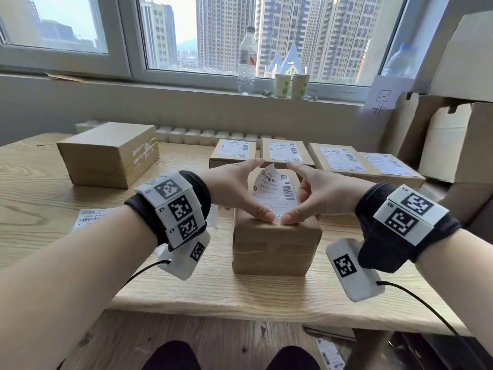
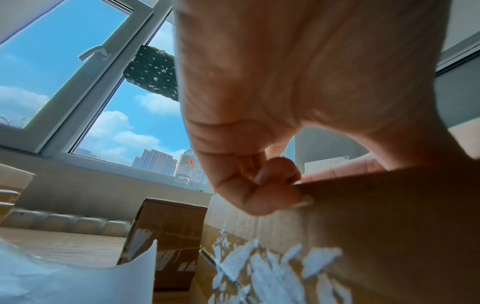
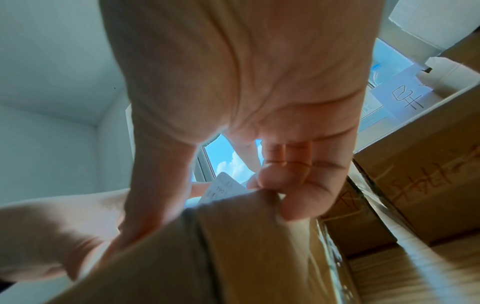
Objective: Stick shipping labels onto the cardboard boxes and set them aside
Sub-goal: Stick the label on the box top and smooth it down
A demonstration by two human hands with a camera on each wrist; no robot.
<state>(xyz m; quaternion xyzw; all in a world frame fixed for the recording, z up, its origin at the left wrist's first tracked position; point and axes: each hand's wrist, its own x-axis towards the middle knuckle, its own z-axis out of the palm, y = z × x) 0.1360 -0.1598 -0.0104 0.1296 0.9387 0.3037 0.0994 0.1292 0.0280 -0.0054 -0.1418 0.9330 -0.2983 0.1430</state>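
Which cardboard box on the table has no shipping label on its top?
The large box at the far left: bare top, only torn tape remnants. The others carry white labels.
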